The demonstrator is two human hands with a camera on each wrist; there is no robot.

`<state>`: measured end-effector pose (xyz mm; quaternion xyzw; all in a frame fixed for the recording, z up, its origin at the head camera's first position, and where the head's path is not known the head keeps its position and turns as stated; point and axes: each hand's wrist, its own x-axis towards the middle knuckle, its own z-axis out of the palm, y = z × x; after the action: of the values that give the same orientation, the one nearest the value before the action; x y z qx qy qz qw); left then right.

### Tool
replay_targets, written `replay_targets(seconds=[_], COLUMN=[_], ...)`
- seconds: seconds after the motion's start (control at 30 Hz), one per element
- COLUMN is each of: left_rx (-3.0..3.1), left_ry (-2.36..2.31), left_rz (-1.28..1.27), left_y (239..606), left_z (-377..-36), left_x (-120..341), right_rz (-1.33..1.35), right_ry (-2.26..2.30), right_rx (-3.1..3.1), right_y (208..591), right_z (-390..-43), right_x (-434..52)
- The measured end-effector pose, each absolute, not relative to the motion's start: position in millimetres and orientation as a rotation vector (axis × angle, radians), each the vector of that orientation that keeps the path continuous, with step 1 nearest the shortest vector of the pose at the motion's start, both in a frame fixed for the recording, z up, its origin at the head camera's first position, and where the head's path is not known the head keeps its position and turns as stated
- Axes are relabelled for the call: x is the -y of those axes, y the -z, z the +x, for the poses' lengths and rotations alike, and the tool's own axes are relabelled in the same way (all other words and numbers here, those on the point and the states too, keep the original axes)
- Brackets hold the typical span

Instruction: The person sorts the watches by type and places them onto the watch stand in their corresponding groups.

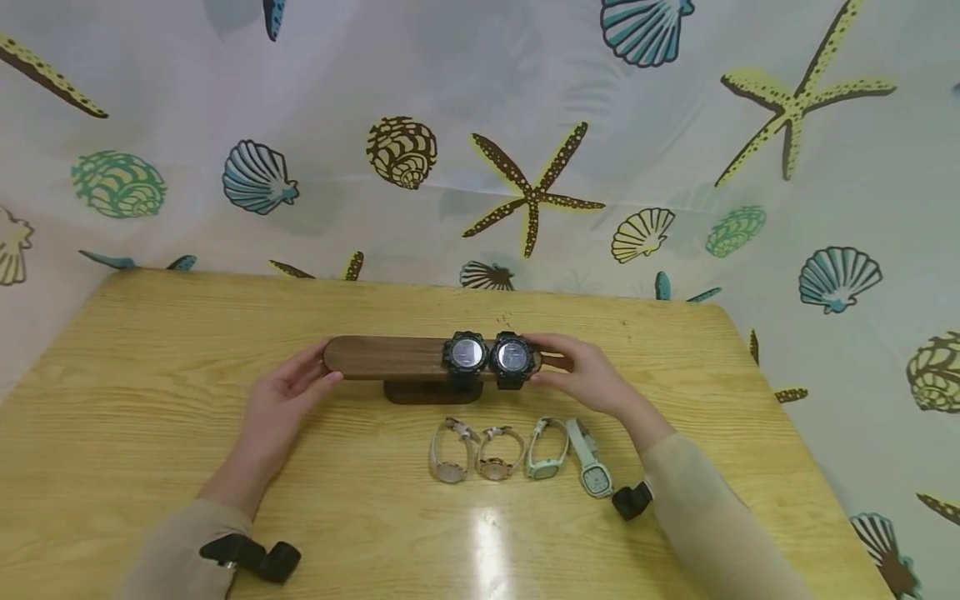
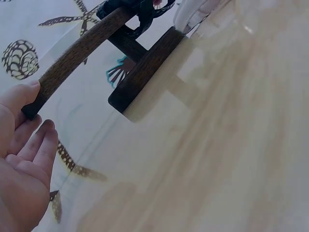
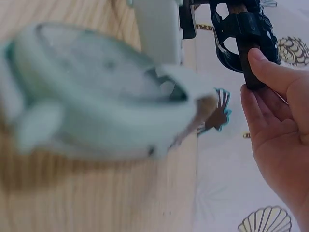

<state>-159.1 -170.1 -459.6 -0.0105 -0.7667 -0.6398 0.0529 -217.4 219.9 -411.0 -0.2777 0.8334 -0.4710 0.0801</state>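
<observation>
A dark wooden watch stand (image 1: 382, 358), a rounded bar on a low base (image 1: 405, 395), stands on the table. My left hand (image 1: 279, 408) holds its left end between thumb and fingers, as the left wrist view also shows at the bar's tip (image 2: 38, 99). At the other end, my right hand (image 1: 583, 375) pinches the bar, thumb on one face and fingertips at its end (image 3: 255, 83). Two black digital watches (image 1: 468, 353) are strapped side by side around the bar's right part, the outer one (image 1: 513, 357) close to the right fingers.
Several lighter watches lie in a row before the stand: two with rose-gold cases (image 1: 450, 472), a pale green one (image 1: 544, 469) and another mint watch (image 1: 597, 480) with its strap stretched back. The wooden table (image 1: 187, 350) meets a shell-patterned cloth (image 1: 420, 75) behind.
</observation>
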Motion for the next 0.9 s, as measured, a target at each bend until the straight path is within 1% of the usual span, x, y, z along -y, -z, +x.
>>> replay_targets(seconds=[0.27,0.43,0.7,0.9], left_rx=[2.292,2.271,2.319,2.337], left_ry=[2.05,2.08,2.087,2.073], left_rz=[-0.098,-0.151,-0.133,-0.133], left_y=[460,460,457,457], left_z=[-170,-174,-178,-177], left_x=[137,121,106,98], right_rz=[-0.659,-0.61,-0.573,-0.509], right_ry=[1.672,1.844,1.976,2.221], right_rx=[-2.392,-2.296,-2.286,-2.038], right_y=[426,439,453,466], right_z=[-214,-211,-207,-205], right_x=[-255,-271,-285,-288])
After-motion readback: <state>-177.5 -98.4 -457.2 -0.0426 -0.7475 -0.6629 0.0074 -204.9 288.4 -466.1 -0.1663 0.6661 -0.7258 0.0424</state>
